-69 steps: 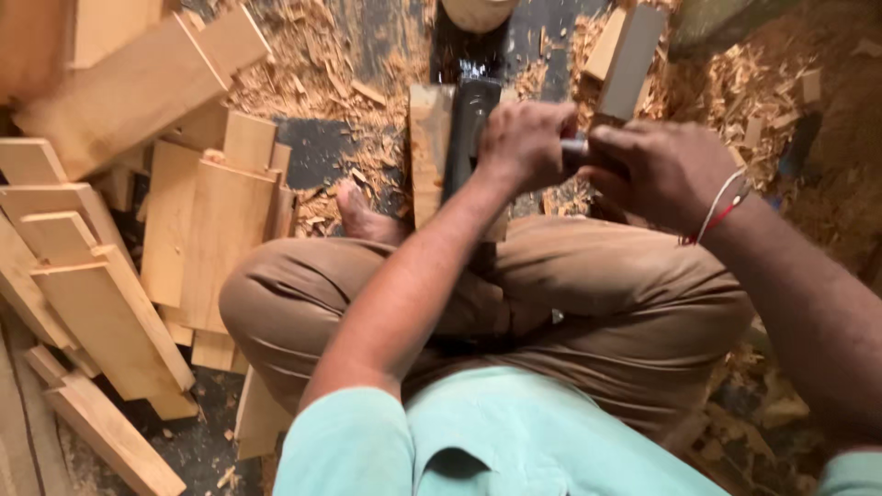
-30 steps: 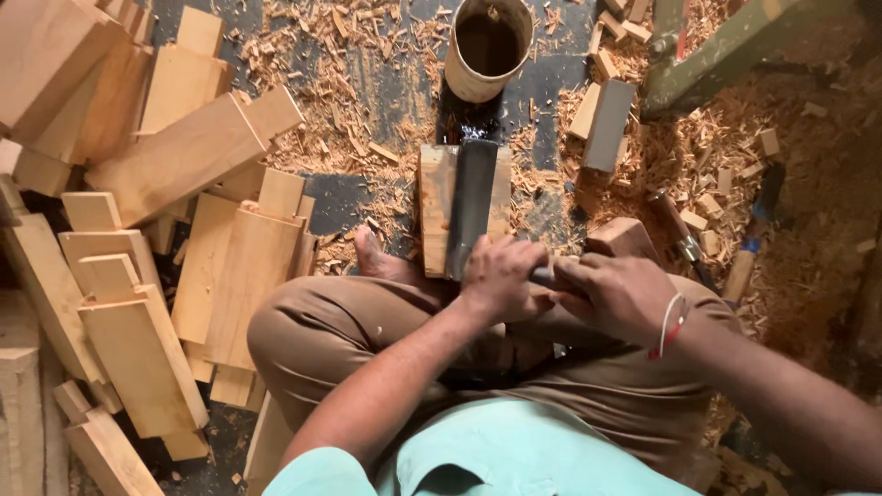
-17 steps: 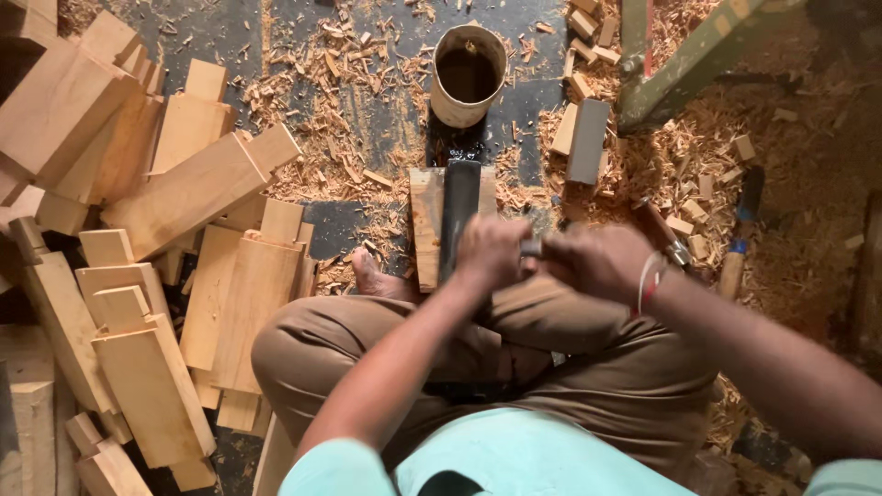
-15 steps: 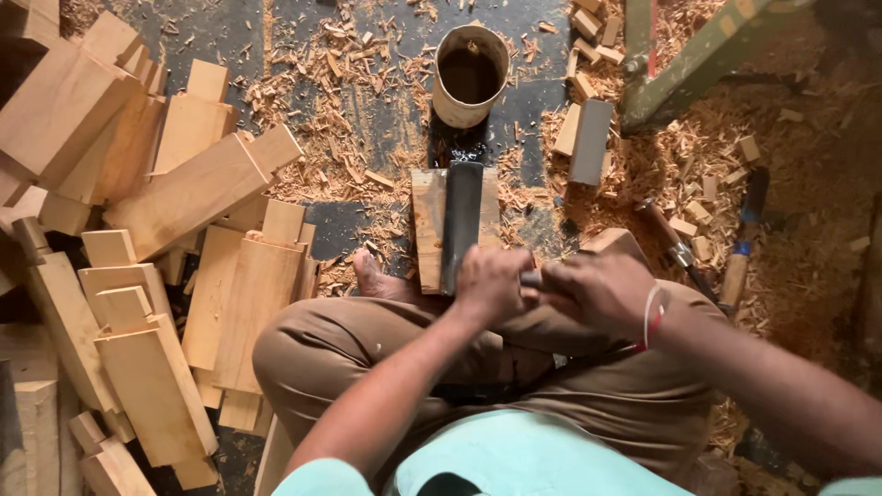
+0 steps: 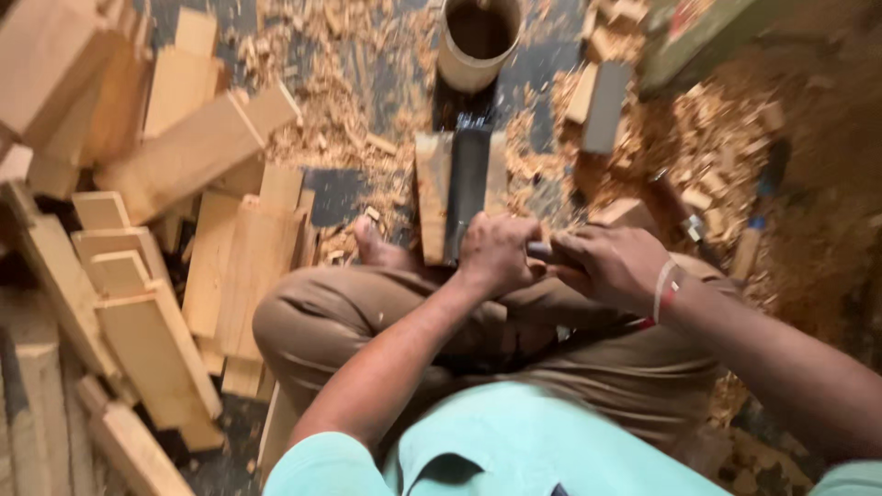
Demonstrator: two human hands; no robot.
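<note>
A dark sharpening stone [image 5: 467, 188], set in a wooden block [image 5: 430, 197], is being worked just below a round pot [image 5: 476, 37] on a shaving-strewn floor [image 5: 367, 83]. A slip is being risked: the bare foot [image 5: 378, 250] is lying just left of the stone, where a skidding tool could land. The left hand [image 5: 496, 253] is being pressed, fingers curled shut, on the stone's near end; the right hand [image 5: 611, 264] is being closed around a small tool [image 5: 540, 250] just right of it.
</note>
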